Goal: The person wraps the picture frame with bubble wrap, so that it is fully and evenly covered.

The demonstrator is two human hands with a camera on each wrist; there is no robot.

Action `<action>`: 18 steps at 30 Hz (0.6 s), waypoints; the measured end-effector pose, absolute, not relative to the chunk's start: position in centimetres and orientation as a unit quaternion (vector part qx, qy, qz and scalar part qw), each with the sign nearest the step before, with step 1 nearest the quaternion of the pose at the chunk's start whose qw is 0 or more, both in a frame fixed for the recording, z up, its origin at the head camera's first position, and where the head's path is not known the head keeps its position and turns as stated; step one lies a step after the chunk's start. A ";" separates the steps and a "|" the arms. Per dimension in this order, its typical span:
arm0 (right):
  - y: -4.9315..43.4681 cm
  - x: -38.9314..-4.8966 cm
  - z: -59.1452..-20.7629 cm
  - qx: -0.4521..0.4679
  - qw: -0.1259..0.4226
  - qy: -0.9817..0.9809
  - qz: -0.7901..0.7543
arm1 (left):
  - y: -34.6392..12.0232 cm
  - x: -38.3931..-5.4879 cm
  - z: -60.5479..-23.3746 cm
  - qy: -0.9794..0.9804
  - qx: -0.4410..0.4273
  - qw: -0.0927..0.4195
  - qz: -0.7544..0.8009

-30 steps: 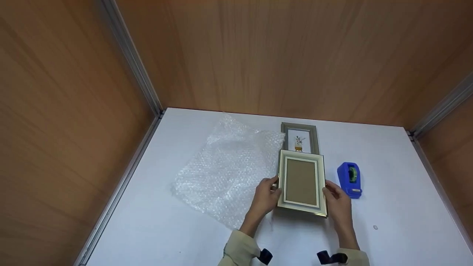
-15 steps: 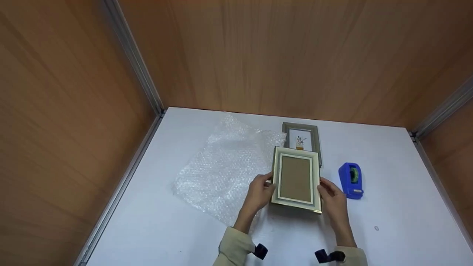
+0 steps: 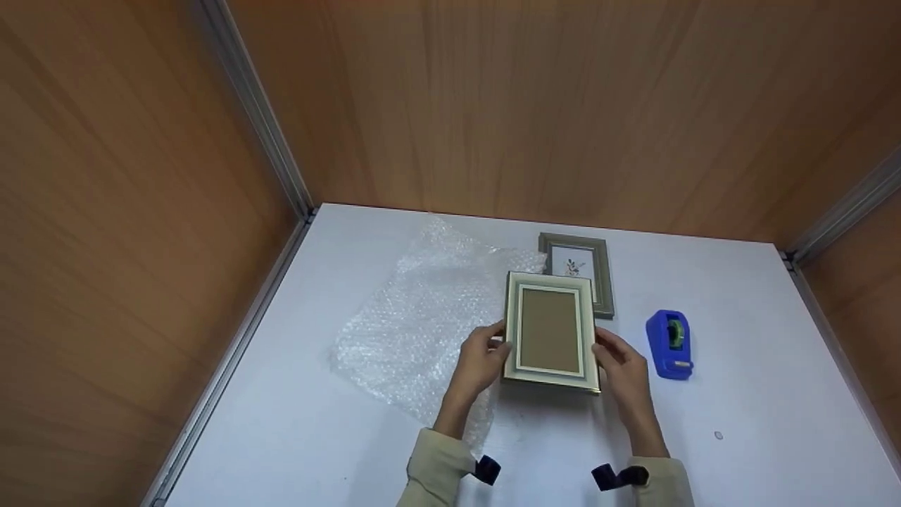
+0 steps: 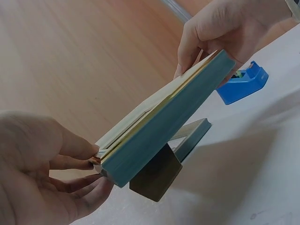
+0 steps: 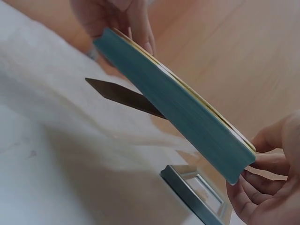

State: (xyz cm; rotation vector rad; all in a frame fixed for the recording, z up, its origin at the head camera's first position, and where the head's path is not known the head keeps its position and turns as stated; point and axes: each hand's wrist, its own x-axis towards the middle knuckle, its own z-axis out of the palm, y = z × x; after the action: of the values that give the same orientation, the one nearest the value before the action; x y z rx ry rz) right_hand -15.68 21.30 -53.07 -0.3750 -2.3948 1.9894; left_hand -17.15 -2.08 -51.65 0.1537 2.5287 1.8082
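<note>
Above the near middle of the table (image 3: 281, 422), I have the pale picture frame (image 3: 551, 331) lifted between two bare hands. The left hand (image 3: 481, 359) pinches its left edge, thumb near the front and fingers bent behind, spread only as far as the frame is thick. The right hand (image 3: 623, 362) grips the right edge in the same way. I read the frame as tilted, its near edge raised over a soft shadow.

Its rectangular border is cream and stepped around a flat brown panel, with a thin gold line along the rim. Through the wrist views I make out a smooth teal outer side and a dark, flat stand leg (image 4: 157, 176) jutting from the back. To the left I see bubble wrap (image 3: 422, 317), clear, crinkled and glinting, spread flat with its far right corner at the grey-brown frame (image 3: 603, 282). That second frame lies behind the pale one, partly hidden from my head view, and holds a small plant print. Well to the right sits a glossy blue tape dispenser (image 3: 665, 345) with a green roll. A tiny ring-like bit (image 3: 718, 435) lies nearer, on the right.

The tabletop is white and smooth. Wood-grained panels (image 3: 563, 105) rise at the far side, left and right, with grey metal rails (image 3: 260, 113) at the corners.
</note>
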 end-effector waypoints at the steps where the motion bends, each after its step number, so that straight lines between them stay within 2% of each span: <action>1: 21.2 -15.8 -53.0 -0.116 0.004 -0.762 0.637 | -2.2 -17.2 -51.6 0.811 0.047 0.016 0.583; 18: 19.0 -16.9 -53.7 -0.058 0.011 -0.729 0.682 | -4.4 -17.9 -51.7 0.799 -0.014 0.020 0.601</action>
State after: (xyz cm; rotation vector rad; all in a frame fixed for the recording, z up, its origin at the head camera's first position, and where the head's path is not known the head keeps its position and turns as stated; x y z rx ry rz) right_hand -16.91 18.99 -53.74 -0.1807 -2.2754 2.1279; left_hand -17.89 -4.37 -51.73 -0.0431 2.4781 1.8658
